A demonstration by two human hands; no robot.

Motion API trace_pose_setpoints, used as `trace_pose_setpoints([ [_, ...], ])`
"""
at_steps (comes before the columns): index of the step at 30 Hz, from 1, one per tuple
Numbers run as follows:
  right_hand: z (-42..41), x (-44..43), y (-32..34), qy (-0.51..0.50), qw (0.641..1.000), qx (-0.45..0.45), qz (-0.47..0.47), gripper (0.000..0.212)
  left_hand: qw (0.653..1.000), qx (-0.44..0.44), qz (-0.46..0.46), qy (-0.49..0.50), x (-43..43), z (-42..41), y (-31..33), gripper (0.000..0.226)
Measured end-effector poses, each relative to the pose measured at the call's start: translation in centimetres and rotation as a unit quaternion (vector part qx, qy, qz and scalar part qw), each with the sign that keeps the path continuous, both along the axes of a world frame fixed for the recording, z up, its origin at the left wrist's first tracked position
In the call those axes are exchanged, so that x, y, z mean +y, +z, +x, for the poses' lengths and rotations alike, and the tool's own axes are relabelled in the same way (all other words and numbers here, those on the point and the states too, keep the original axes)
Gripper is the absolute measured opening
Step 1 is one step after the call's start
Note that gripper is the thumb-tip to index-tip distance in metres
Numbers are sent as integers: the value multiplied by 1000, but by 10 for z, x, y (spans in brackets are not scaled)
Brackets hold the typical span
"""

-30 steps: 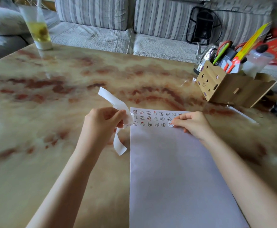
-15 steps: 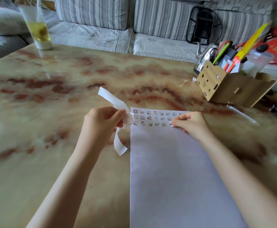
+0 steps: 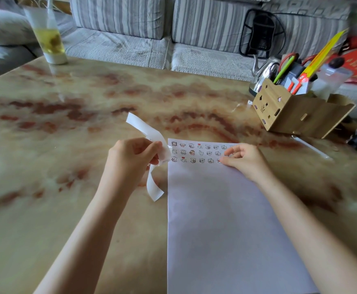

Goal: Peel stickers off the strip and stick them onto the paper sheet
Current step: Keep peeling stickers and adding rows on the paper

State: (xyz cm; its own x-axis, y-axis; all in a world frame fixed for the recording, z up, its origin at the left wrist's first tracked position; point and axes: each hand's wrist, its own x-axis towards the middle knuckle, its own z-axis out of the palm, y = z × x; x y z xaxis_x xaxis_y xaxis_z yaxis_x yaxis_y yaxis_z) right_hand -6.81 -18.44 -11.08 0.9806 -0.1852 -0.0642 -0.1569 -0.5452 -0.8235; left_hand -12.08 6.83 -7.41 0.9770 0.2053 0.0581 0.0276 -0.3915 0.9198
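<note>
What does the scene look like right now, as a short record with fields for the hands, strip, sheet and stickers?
sheet: flat on the table, mostly blank.
stickers: three rows along the sheet's far edge.
strip: white, curled, held off the table.
left hand: pinches the strip beside the sheet's left edge.
right hand: fingertips touch the sheet at the third row's right end.

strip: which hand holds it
The left hand pinches the strip; the right hand only touches the paper sheet beside the stickers.
</note>
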Motion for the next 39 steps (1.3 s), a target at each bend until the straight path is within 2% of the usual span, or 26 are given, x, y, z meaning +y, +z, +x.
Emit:
trace_pose_setpoints([
  [2, 2, -2, -1, -5, 1000, -1, 10, 24, 1000, -2, 2, 0, 0, -1, 0, 22],
  [8, 3, 1, -6, -5, 1000, -21, 4, 27, 1000, -5, -1, 0, 0, -1, 0, 22],
  [16, 6, -1, -12, -13, 998, -38, -40, 10, 1000, -18, -19, 1, 1, 0, 1, 23],
  [18, 1, 6, -3, -15, 996, -78, -28, 5, 999, -28, -27, 3, 1, 0, 2, 23],
  [20, -9, 20, 10, 25, 987, -157, -27, 6, 999, -39, -33, 5, 1, 0, 3, 23],
  [22, -22, 44, 26, 108, 973, -203, 5, 4, 998, -49, -40, 10, 1, 1, 3, 23],
  [26, -39, 88, 40, 225, 954, -194, 47, 8, 996, -68, -50, 16, 3, 3, 4, 23],
  [30, -40, 103, 39, 234, 948, -208, 62, 6, 995, -79, -49, 23, 5, 3, 3, 23],
  [35, -40, 107, 36, 227, 950, -197, 85, 16, 994, -90, -57, 23, 6, 4, 1, 25],
  [39, -38, 107, 37, 210, 950, -199, 115, 20, 994, -65, -85, 1, 4, 5, 2, 30],
])
